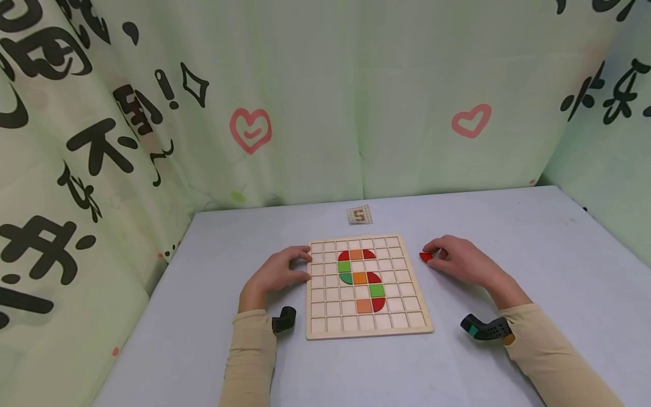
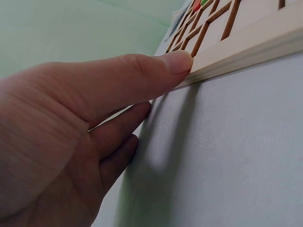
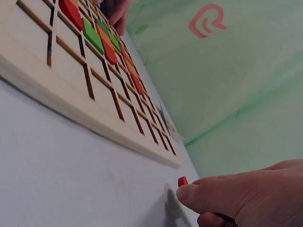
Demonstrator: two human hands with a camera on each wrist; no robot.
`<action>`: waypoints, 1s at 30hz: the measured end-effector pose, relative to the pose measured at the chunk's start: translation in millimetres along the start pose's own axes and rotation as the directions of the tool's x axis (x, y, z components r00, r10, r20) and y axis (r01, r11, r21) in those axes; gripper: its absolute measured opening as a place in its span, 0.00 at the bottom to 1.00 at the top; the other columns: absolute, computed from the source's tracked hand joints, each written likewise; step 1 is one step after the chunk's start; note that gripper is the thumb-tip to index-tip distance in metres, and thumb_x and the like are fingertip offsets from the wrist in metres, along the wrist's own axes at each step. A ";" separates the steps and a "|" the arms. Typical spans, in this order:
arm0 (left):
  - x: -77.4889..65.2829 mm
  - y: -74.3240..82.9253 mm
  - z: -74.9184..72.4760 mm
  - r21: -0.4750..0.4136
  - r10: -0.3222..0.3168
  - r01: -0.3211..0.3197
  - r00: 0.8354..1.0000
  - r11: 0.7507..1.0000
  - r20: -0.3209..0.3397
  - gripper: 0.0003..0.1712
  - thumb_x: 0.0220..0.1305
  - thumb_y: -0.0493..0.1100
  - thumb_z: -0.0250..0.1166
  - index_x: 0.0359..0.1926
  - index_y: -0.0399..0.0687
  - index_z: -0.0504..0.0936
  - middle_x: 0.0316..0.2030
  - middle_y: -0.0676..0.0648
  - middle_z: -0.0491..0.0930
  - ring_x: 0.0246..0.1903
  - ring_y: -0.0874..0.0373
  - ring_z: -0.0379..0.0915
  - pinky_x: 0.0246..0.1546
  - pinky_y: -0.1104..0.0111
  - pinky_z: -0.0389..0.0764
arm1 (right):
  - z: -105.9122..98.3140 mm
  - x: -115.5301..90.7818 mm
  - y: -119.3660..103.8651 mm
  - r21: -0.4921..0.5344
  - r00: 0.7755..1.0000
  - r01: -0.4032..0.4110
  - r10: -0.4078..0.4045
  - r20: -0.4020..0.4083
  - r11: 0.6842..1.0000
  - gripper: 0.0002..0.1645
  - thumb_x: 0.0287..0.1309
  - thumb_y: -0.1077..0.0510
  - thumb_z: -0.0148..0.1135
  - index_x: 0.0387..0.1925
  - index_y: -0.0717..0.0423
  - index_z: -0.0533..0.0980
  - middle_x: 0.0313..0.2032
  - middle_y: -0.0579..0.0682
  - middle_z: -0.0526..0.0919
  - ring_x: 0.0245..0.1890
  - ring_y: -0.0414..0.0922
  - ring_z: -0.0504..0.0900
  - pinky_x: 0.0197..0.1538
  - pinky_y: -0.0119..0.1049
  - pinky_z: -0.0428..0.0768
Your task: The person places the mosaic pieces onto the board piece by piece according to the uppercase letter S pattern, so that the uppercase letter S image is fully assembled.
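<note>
A wooden grid board [image 1: 370, 334] lies on the table in the head view. In its cells sit red rounded-corner pieces [image 1: 378, 304], orange squares [image 1: 359, 277], green squares [image 1: 377, 290] and one dark-green rounded piece [image 1: 346, 278], laid in an S-like figure. My left hand [image 1: 277, 271] rests against the board's left edge; in the left wrist view the thumb [image 2: 177, 61] touches the rim. To the right of the board, my right hand [image 1: 463, 261] pinches a red piece [image 1: 425, 257] between thumb and fingers. The right wrist view shows only a small tip of that piece [image 3: 182, 180].
Behind the board lies a small card [image 1: 359, 215] with a gridded coloured pattern. A light cloth covers the table [image 1: 203, 362]. Pale green curtains [image 1: 315, 85] with hearts and black lettering stand at the back and sides. A black camera mount is on each wrist.
</note>
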State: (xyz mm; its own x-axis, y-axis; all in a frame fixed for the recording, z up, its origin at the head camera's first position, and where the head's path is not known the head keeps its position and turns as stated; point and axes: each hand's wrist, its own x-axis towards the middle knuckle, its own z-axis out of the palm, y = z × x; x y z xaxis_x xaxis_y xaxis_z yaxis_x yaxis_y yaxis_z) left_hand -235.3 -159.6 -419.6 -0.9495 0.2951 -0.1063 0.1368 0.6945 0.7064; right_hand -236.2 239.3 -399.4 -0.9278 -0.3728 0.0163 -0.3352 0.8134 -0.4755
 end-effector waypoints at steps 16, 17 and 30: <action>-1.0 0.4 -2.1 0.001 -0.012 0.012 1.000 1.000 0.001 0.21 0.59 0.39 0.73 0.54 0.45 0.82 0.71 0.49 0.69 0.75 0.48 0.58 0.75 0.54 0.61 | 39.3 0.0 -91.3 0.098 0.947 0.286 -0.297 0.124 0.953 0.12 0.61 0.59 0.68 0.46 0.55 0.83 0.41 0.44 0.84 0.38 0.39 0.77 0.40 0.30 0.79; -1.1 0.3 -2.0 0.002 -0.011 0.011 1.000 1.000 0.001 0.21 0.59 0.39 0.73 0.54 0.45 0.82 0.71 0.49 0.69 0.75 0.48 0.58 0.75 0.53 0.61 | 42.3 0.0 -95.6 0.091 0.939 0.307 -0.317 0.130 0.947 0.11 0.61 0.59 0.68 0.45 0.53 0.84 0.41 0.43 0.84 0.38 0.39 0.78 0.41 0.31 0.80; 1.5 -1.9 0.2 0.007 0.001 -0.001 1.000 1.000 0.009 0.21 0.59 0.39 0.73 0.54 0.45 0.82 0.71 0.48 0.69 0.74 0.47 0.58 0.75 0.53 0.61 | 63.7 3.9 -125.8 0.048 0.906 0.384 -0.386 0.174 0.922 0.09 0.61 0.57 0.68 0.43 0.52 0.84 0.37 0.43 0.82 0.29 0.34 0.71 0.34 0.26 0.75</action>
State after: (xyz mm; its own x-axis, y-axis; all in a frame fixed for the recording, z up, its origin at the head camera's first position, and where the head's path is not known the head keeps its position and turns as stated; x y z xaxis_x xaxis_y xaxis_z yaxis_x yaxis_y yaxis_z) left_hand -236.9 -160.3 -421.2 -0.9467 0.3018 -0.1124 0.1394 0.6986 0.7018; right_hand -187.2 107.1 -395.6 -0.6822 -0.7298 0.0452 -0.6577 0.5855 -0.4739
